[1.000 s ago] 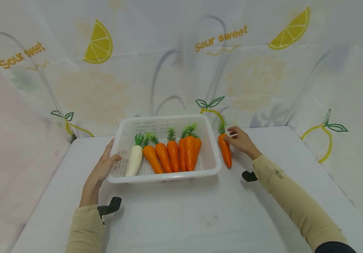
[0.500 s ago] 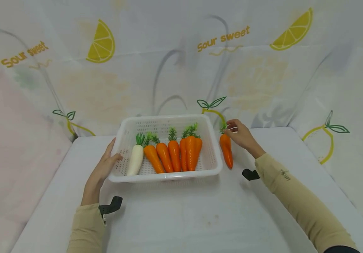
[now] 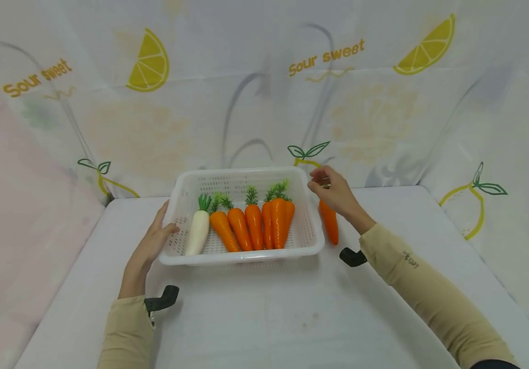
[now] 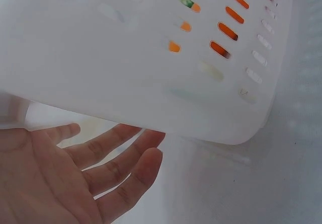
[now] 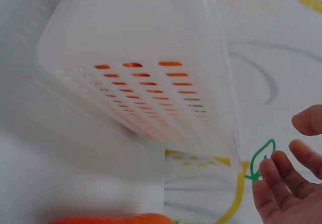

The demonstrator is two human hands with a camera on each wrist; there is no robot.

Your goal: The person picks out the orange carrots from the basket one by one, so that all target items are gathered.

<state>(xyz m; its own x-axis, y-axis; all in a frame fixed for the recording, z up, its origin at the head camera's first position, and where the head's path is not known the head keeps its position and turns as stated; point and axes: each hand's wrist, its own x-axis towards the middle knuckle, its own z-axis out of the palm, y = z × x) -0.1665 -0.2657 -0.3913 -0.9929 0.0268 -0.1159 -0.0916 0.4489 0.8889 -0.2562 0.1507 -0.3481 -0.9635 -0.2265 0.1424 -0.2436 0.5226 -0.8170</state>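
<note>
Lemony backdrop (image 3: 264, 120) here — left hand (image 3: 150, 242), fingers spread, probably steadying the basket (image 3: 241, 258); right hand (image 3: 337, 195) loosely bent, empty, near the outside carrot (image 3: 330, 225).

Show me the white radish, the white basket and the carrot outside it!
White radish (image 3: 198, 233), head view: middle of its body.
White basket (image 3: 241, 258), head view: front rim.
Outside carrot (image 3: 329, 223), head view: orange body.

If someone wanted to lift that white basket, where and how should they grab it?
Likely best: grip the basket by the rim at both short ends, one hand from each side. It is oblong, with vegetables spread across it, so holding both ends should keep it level. The left hand is at the left end; the right hand hovers near the other.
</note>
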